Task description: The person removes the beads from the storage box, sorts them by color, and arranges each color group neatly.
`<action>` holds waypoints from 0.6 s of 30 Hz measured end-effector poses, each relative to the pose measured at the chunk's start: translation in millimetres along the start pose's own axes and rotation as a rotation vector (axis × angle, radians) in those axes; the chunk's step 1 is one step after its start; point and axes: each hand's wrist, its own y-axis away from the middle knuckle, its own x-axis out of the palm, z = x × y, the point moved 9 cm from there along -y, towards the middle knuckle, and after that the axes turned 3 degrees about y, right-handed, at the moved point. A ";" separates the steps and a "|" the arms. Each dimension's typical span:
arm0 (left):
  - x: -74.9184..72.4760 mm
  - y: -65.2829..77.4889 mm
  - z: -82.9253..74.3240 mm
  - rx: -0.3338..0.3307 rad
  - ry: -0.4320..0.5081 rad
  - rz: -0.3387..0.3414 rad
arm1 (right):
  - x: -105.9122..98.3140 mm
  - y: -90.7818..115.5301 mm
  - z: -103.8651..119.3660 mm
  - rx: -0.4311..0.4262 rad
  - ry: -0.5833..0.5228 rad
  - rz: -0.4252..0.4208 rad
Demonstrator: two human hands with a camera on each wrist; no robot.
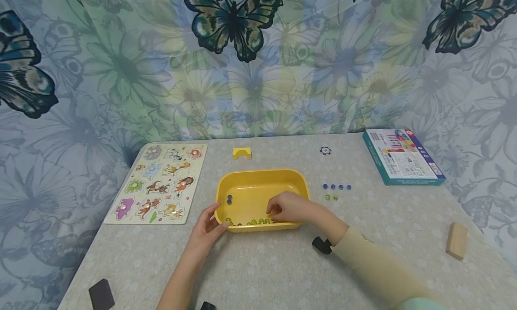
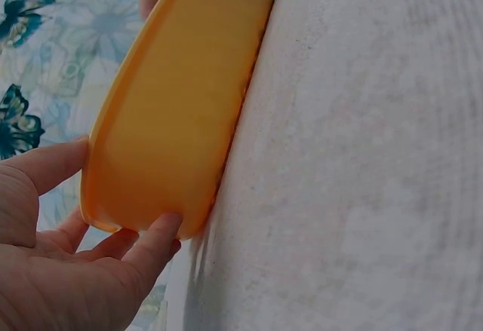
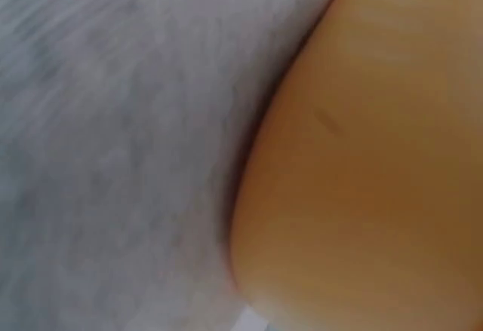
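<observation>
A yellow plastic basin (image 1: 258, 186) stands on the table, in the middle of the head view. My left hand (image 1: 207, 228) grips its near left corner; in the left wrist view the fingers (image 2: 155, 244) spread around the basin's outer wall (image 2: 170, 112). My right hand (image 1: 291, 207) reaches over the right side into the basin, fingers bent down at the near wall. Beside them lies a row of yellow-green glass marbles (image 1: 254, 221). Two blue marbles (image 1: 229, 199) lie near the left wall. The right fingertips are hidden, so I cannot tell whether they pinch a marble.
Right of the basin, several blue marbles (image 1: 333, 186) form a row above two green marbles (image 1: 331, 197). An animal puzzle board (image 1: 159, 184) lies left, a boxed game (image 1: 404, 157) right. Around are a yellow arch block (image 1: 242, 153), poker chip (image 1: 325, 150), wooden block (image 1: 457, 241) and dark block (image 1: 102, 294).
</observation>
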 end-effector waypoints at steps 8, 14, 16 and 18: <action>0.8 -0.6 0.0 0.009 0.003 0.000 | 7.8 -9.7 5.1 0.005 0.012 0.019; 0.6 -0.4 0.1 -0.001 -0.001 -0.006 | 10.7 -12.7 6.6 -0.002 0.028 0.030; 0.8 -0.2 -0.2 -0.002 -0.001 -0.007 | 11.1 -13.1 7.1 -0.003 0.029 0.034; 0.7 -0.1 0.0 -0.005 -0.004 -0.008 | 11.4 -13.3 8.2 -0.005 0.030 0.038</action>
